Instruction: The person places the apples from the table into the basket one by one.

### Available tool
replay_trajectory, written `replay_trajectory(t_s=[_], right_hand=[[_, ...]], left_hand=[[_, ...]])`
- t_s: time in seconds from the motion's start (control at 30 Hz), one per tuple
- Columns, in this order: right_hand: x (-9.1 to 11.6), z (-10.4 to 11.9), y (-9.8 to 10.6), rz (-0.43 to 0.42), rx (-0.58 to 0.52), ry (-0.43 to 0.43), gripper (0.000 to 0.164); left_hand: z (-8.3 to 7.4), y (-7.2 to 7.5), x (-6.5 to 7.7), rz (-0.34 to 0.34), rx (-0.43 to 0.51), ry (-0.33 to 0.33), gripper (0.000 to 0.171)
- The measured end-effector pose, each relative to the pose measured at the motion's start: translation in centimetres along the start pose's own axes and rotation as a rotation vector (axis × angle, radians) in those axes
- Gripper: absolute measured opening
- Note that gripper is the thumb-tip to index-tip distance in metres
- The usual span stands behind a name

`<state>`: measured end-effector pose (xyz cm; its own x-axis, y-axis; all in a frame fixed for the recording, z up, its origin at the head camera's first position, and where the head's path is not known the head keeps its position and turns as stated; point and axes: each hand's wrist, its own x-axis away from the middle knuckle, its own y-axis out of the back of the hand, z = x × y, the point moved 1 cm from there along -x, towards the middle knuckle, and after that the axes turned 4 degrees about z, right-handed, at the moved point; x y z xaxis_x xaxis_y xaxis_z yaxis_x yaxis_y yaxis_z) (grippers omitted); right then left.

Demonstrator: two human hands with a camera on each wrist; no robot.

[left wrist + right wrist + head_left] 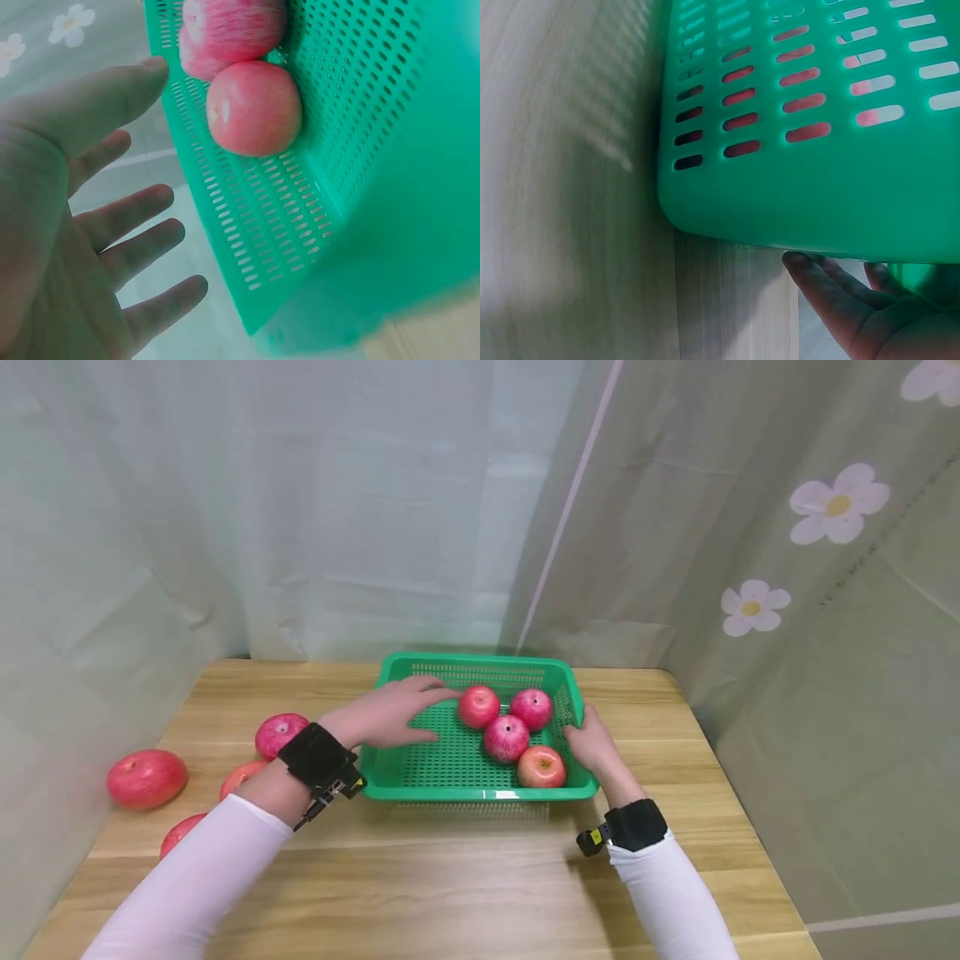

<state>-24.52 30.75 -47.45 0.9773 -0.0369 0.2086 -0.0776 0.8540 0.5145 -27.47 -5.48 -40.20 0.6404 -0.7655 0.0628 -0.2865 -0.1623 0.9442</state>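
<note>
A green plastic basket (450,793) with slotted sides holds several red apples in its right half. One apple (479,707) lies closest to my left hand (390,710), which reaches over the basket's left part. In the left wrist view, the fingers of that hand (67,202) are spread, with nothing between them, and its thumb overlaps the rim beside the apples. My right hand (592,745) grips the basket's right rim, thumb over the edge. From the right wrist view, the fingers (832,292) of that hand lie along the outside of the basket wall.
To the left on the wooden table (450,893) lie several more apples, among them a large red one (147,778) and a pink one (281,735); my left forearm partly covers others. A pale curtain (375,527) with flower prints hangs behind the table and along its sides.
</note>
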Motion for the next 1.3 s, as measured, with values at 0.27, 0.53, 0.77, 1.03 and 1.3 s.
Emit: replay_trajectory(t_s=[0.27, 0.53, 0.77, 1.03, 1.3], right_hand=[[-0.3, 0.2, -0.4, 0.0, 0.009, 0.022, 0.056], [-0.4, 0.4, -0.6, 0.016, -0.009, 0.024, 0.058], [-0.4, 0.4, -0.5, 0.015, -0.012, 0.022, 0.056], [-0.3, 0.2, -0.4, 0.021, -0.011, 0.007, 0.059], [-0.2, 0.5, -0.3, 0.012, -0.014, 0.014, 0.06]], left_hand=[[1.0, 0.3, 4.6, -0.091, -0.009, -0.058, 0.07], [1.0, 0.7, 9.9, -0.192, -0.039, -0.07, 0.075], [1.4, -0.1, 14.2, -0.241, -0.057, -0.032, 0.075], [2.0, -1.2, 18.3, -0.27, -0.055, 0.054, 0.075], [3.5, -3.1, 23.0, -0.358, -0.048, 0.192, 0.087]])
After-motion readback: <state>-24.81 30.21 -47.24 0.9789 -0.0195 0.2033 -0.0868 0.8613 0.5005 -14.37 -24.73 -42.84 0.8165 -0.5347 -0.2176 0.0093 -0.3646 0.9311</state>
